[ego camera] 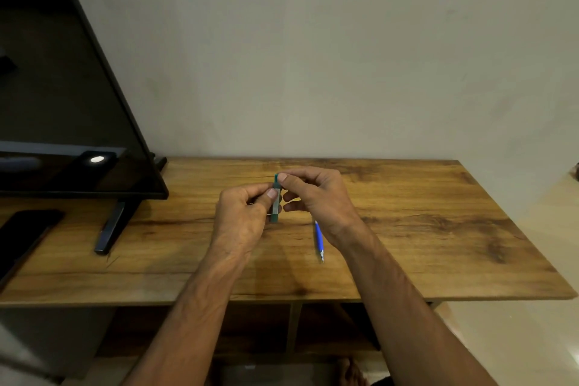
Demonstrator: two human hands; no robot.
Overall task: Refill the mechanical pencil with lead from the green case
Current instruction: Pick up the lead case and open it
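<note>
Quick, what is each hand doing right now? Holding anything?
Left hand: grips the green case around its body.
Right hand: pinches the top end of the same case; the blue pencil lies unheld beside it.

— Where is the table (454, 229) open?
— Bare wood from one to four o'clock of its middle, beyond the pencil (319, 236) at three.
— Blocked?
— Television (62, 88) at ten; its foot (110, 229) and a dark slab (25, 235), perhaps a phone, at nine.

Green case (275, 202): slim, flat, pale label on its face. Upright above the table (438, 213), pinched by left hand (241, 213) at mid-body and right hand (316, 194) at top end. Pencil (319, 238): blue barrel, tip toward camera, flat on table, upper end behind right wrist.
</note>
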